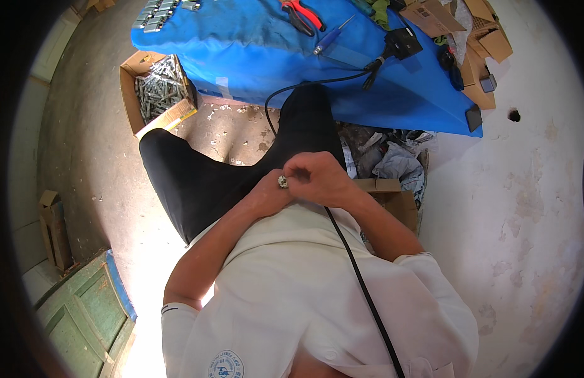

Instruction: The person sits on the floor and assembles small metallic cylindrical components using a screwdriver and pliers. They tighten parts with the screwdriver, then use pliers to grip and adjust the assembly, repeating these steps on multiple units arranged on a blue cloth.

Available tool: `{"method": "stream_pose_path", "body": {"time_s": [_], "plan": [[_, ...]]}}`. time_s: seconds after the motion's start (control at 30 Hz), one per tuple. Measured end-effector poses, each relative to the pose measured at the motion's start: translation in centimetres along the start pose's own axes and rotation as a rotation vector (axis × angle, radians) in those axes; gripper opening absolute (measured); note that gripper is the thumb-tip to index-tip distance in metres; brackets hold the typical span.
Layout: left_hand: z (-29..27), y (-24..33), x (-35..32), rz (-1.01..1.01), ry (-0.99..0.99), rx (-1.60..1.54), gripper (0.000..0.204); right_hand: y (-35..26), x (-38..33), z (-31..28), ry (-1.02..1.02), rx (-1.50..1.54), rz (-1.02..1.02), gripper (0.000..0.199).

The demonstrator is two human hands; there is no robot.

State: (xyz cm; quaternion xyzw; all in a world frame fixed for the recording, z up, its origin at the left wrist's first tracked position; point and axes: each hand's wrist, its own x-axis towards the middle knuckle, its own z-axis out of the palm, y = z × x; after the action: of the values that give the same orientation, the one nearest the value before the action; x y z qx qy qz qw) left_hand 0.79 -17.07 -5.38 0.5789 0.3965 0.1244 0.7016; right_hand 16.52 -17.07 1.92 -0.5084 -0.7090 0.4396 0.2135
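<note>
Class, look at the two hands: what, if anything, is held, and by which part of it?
A small silvery metal piece shows between the left hand and the right hand, apparently held; which part is gripped cannot be told.

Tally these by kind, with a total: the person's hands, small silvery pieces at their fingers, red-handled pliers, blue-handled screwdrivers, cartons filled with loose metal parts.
Hands: 2 (left hand, right hand)
Small silvery piece: 1
Red-handled pliers: 1
Blue-handled screwdriver: 1
Carton of loose metal parts: 1
Total: 6
</note>
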Motion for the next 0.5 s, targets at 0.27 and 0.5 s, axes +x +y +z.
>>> {"method": "stream_pose_path", "body": {"time_s": [0.27, 0.5], "plan": [[-0.17, 0.8, -0.07, -0.033, -0.053, 0.042, 0.022, 0.51, 0.25, 0.06, 0.03, -0.098, -0.146, 0.01], [-0.19, 0.64, 0.09, 0.029, -0.094, -0.043, 0.025, 0.65, 0.39, 0.1, -0.004, -0.079, -0.197, 0.011]]}}
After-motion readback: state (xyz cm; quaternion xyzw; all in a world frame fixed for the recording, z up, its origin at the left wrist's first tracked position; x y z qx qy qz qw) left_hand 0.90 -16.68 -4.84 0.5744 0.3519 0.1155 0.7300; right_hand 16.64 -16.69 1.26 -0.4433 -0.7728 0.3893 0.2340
